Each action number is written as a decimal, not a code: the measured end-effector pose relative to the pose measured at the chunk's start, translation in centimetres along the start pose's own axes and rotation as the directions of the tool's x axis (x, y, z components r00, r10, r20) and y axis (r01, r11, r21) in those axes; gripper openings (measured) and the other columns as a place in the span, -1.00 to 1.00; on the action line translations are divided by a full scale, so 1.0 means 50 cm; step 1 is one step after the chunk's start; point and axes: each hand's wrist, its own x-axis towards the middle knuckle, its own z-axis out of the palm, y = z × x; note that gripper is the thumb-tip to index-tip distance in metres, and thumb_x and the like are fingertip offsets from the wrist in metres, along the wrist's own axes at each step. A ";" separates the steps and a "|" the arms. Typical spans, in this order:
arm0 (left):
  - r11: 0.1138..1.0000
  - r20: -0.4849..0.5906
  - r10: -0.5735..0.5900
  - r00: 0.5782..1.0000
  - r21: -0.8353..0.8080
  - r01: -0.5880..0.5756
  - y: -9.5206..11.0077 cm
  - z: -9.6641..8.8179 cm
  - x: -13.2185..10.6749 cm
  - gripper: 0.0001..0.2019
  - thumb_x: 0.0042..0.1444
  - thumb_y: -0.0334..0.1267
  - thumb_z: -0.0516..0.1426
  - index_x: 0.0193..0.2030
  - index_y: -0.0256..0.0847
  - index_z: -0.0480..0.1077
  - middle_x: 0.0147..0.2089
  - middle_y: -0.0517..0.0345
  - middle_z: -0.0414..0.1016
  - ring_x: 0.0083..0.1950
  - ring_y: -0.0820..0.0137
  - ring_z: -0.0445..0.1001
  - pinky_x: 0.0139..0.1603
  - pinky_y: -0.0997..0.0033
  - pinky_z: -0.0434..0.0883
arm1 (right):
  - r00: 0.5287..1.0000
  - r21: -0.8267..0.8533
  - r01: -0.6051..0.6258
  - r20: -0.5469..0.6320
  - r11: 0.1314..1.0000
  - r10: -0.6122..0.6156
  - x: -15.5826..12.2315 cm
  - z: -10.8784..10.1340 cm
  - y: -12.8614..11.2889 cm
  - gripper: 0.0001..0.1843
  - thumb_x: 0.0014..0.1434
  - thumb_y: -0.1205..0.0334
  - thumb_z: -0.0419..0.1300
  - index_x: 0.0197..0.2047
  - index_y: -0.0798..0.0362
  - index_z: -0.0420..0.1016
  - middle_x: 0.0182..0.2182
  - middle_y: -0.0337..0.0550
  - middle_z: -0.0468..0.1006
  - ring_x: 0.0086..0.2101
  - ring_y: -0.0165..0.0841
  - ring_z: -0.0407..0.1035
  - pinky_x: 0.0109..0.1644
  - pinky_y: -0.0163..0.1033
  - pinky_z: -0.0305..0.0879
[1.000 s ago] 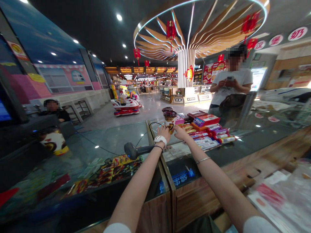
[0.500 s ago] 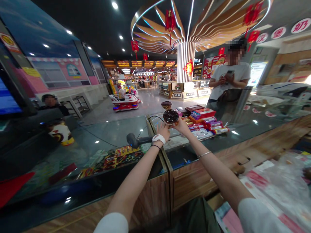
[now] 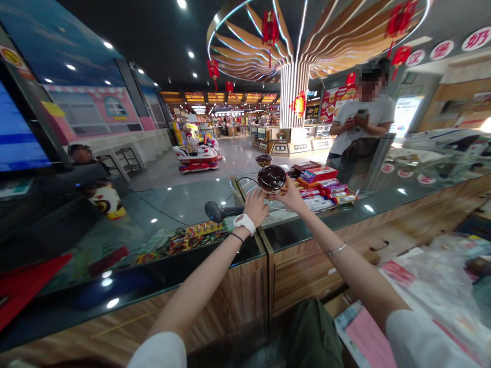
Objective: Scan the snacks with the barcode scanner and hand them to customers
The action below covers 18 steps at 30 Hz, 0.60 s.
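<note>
My right hand (image 3: 290, 197) grips a round cup with a glossy dark brown top (image 3: 272, 178), holding it up over the glass counter (image 3: 192, 197). Beside the cup, my left hand (image 3: 255, 207) has its fingers stretched out and appears to hold nothing. A white watch sits on that wrist. Close to the left hand, a black handheld scanner (image 3: 220, 211) lies on the counter. A second, similar dark-topped cup (image 3: 263, 160) stands just beyond the held one. What the cup contains cannot be made out.
Stacked candy packets and tubes (image 3: 326, 189) lie right of the hands. Colourful packs (image 3: 184, 243) show at the counter's left. A person (image 3: 362, 120) with a phone stands across the counter; another sits far left. Plastic bags (image 3: 433, 281) lie at lower right.
My left hand has come away from the cup's underside, moving slightly left and down with its fingers extended. The right hand still holds the cup, now slightly higher in view.
</note>
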 end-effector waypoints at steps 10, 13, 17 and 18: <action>0.999 -0.198 0.028 0.980 0.051 -0.018 -0.116 -0.091 -0.047 -0.61 0.22 -0.30 0.02 0.19 -0.20 0.28 0.44 0.01 0.18 0.48 0.23 0.09 0.52 0.00 -0.09 | 0.990 0.497 -0.081 -0.061 0.864 0.128 0.018 0.130 -0.080 -0.15 -0.30 -0.02 0.51 0.06 -0.03 0.33 -0.08 -0.10 0.59 -0.08 -0.19 0.51 0.09 0.04 0.45; 0.997 -0.309 0.017 0.951 0.074 0.007 -0.170 -0.117 -0.055 -0.55 0.20 -0.26 0.09 0.24 -0.19 0.25 0.38 -0.03 0.29 0.44 0.18 0.18 0.50 -0.06 -0.05 | 0.981 0.649 -0.127 -0.028 0.750 0.190 0.031 0.177 -0.098 -0.25 -0.30 0.03 0.51 -0.04 -0.06 0.33 -0.15 -0.20 0.59 -0.11 -0.26 0.52 0.03 -0.05 0.48; 0.992 -0.410 0.045 0.911 0.126 0.008 -0.238 -0.139 -0.066 -0.43 0.18 -0.19 0.14 0.33 -0.22 0.19 0.39 -0.09 0.27 0.43 0.13 0.19 0.49 -0.08 -0.04 | 0.968 0.761 -0.194 0.048 0.618 0.245 0.060 0.230 -0.114 -0.33 -0.29 0.10 0.52 -0.15 -0.09 0.28 -0.19 -0.31 0.58 -0.16 -0.32 0.53 -0.09 -0.15 0.49; 0.990 -0.424 0.050 0.904 0.141 0.012 -0.252 -0.143 -0.069 -0.41 0.18 -0.19 0.15 0.35 -0.22 0.17 0.40 -0.09 0.25 0.44 0.13 0.17 0.49 -0.07 -0.04 | 0.968 0.777 -0.206 0.072 0.595 0.242 0.068 0.241 -0.117 -0.34 -0.29 0.11 0.52 -0.16 -0.09 0.28 -0.20 -0.33 0.59 -0.18 -0.34 0.53 -0.11 -0.16 0.48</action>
